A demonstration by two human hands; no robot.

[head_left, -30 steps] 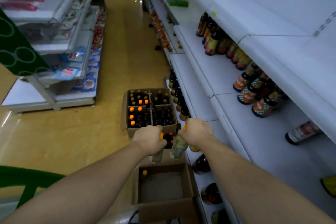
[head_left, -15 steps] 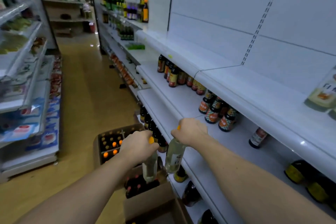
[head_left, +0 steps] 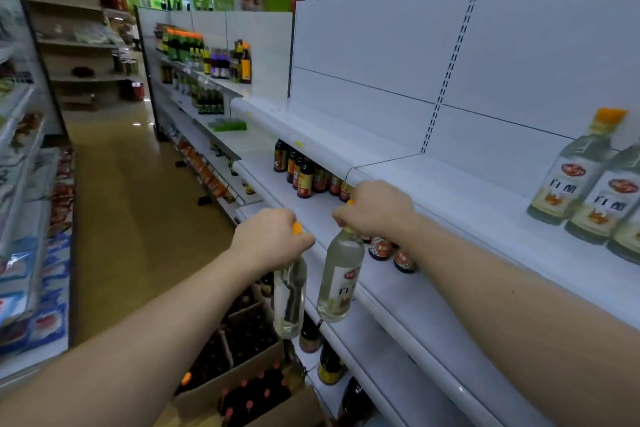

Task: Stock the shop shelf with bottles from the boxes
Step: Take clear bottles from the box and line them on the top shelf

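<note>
My left hand point(head_left: 272, 239) grips the orange-capped neck of a clear vinegar bottle point(head_left: 289, 298) that hangs below it. My right hand point(head_left: 375, 208) holds a second clear bottle point(head_left: 341, 277) with a white label by its neck, just in front of the white shop shelf point(head_left: 460, 204). Both bottles hang upright over the aisle edge of the lower shelves. Three matching vinegar bottles point(head_left: 588, 184) stand on the upper shelf at the right. A cardboard box point(head_left: 242, 371) of dark bottles with orange and red caps sits on the floor below my hands.
Dark sauce bottles point(head_left: 304, 173) stand in a row on the middle shelf, more point(head_left: 391, 250) behind my right wrist. Lower shelves hold dark bottles point(head_left: 329, 364). The yellow aisle floor point(head_left: 138, 204) runs ahead. Another shelf unit point(head_left: 31, 218) with packets lines the left side.
My view has risen from the floor boxes to the shelves. Both hands have lifted the two clear bottles up from the box to the height of the middle shelf.
</note>
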